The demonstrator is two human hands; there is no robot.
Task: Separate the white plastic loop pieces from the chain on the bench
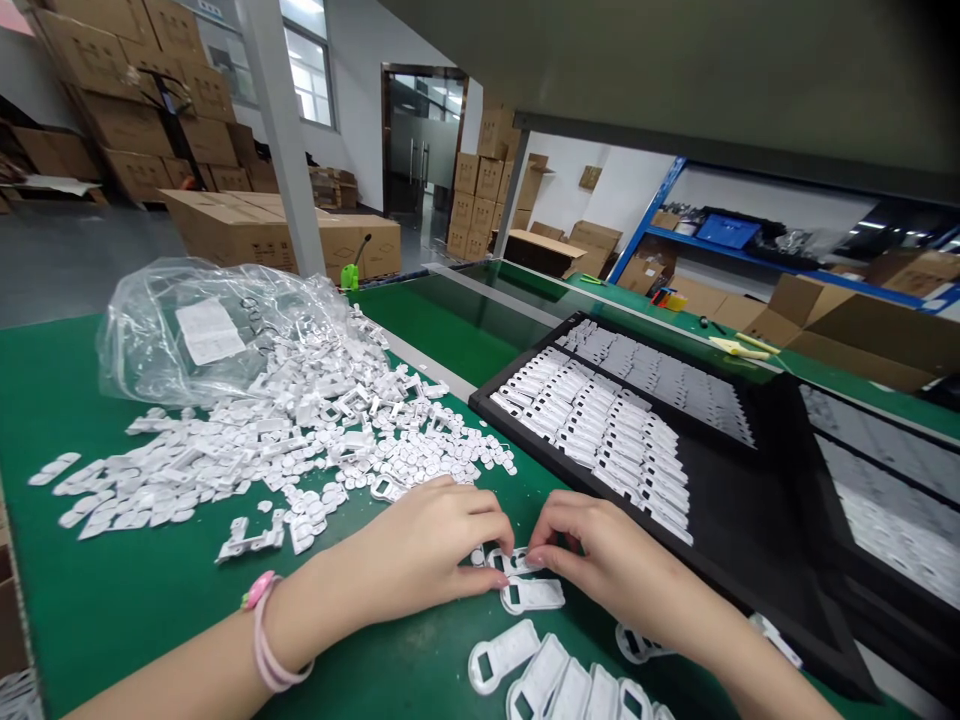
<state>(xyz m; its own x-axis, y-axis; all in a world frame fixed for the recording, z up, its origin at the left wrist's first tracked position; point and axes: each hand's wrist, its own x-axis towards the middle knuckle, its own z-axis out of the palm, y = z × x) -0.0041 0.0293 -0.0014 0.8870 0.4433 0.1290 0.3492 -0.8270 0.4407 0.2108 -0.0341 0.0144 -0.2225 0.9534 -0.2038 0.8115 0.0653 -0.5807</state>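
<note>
Head view: bare left hand (405, 545) and bare right hand (600, 565) were half closed, both pinching one small flat white plastic slotted tag (510, 562)

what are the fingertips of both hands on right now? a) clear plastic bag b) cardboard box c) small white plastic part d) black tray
c: the left hand and right hand meet at their fingertips on a small white plastic part lying on the green mat.
</note>
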